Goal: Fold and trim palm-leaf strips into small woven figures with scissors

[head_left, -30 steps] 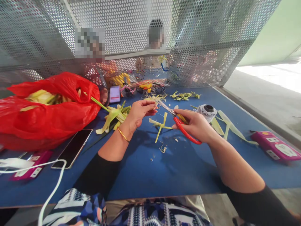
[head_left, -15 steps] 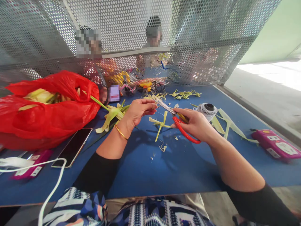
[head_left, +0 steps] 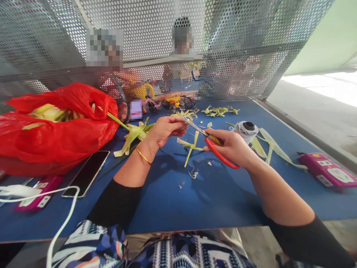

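Note:
My right hand (head_left: 232, 147) grips red-handled scissors (head_left: 216, 150), their blades pointing up-left toward my left hand. My left hand (head_left: 166, 130) is closed in a pinch on a small pale leaf piece at the blade tips; the piece is mostly hidden by the fingers. Just below the blades a yellow-green folded leaf shape (head_left: 190, 147) lies on the blue table (head_left: 173, 197). A bundle of green leaves (head_left: 134, 134) lies left of my left hand.
A red plastic bag (head_left: 55, 130) of leaves sits at the left, a phone (head_left: 86, 173) in front of it. A white thread spool (head_left: 246, 130), leaf strips (head_left: 272, 149), pink devices (head_left: 326, 171) (head_left: 36, 193), a white cable (head_left: 61, 219). Perforated metal screen (head_left: 167, 33) behind, people beyond it.
Both hands have stayed almost in place; the scissors and my left hand's pinch have shifted only slightly. The view has tilted a little.

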A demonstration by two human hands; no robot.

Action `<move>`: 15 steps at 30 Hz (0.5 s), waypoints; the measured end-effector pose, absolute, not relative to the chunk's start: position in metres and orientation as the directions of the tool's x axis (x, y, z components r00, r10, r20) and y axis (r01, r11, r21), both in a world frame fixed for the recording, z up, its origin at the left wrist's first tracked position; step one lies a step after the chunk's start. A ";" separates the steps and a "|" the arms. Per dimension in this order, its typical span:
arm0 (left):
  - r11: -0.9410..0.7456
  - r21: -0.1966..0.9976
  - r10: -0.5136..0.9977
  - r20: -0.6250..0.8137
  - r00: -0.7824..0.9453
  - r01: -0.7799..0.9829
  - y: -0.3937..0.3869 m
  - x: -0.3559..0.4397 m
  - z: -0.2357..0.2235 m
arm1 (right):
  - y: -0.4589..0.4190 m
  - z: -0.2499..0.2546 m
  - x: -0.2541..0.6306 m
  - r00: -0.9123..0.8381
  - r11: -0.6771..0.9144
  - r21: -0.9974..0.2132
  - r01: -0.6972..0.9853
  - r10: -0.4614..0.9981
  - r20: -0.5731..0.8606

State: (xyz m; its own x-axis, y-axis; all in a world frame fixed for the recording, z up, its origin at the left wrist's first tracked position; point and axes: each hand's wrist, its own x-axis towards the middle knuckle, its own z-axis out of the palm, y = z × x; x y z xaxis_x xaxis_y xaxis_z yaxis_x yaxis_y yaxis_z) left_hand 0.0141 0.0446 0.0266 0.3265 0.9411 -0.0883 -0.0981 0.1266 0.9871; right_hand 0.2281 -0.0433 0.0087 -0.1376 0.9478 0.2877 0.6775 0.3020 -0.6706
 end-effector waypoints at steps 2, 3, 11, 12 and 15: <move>0.130 0.987 0.939 -0.093 0.331 -0.091 0.044 0.013 0.027 | -0.043 0.009 0.228 -0.145 0.304 -0.686 0.661 0.949 0.281; 0.134 0.987 0.939 -0.098 0.331 -0.087 0.044 0.013 0.027 | -0.043 0.009 0.228 -0.147 0.304 -0.697 0.650 0.949 0.277; 0.137 0.989 0.943 -0.111 0.315 -0.060 0.048 0.010 0.027 | -0.042 0.007 0.226 -0.106 0.269 -0.762 0.589 0.961 0.257; 0.133 0.989 0.945 -0.107 0.308 -0.063 0.049 0.010 0.026 | -0.041 0.007 0.226 -0.078 0.257 -0.767 0.587 0.962 0.262; 0.132 0.986 0.956 -0.099 0.278 -0.101 0.050 0.010 0.025 | -0.041 0.008 0.225 0.038 0.218 -0.813 0.540 0.958 0.283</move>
State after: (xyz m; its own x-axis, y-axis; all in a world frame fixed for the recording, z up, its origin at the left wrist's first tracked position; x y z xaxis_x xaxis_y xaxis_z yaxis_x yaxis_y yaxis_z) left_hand 0.0104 0.0497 0.0248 0.2778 0.9555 -0.0991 -0.1014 0.1318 0.9861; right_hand 0.2251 -0.0407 0.0075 0.0381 0.9584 0.2829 0.5404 0.2183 -0.8126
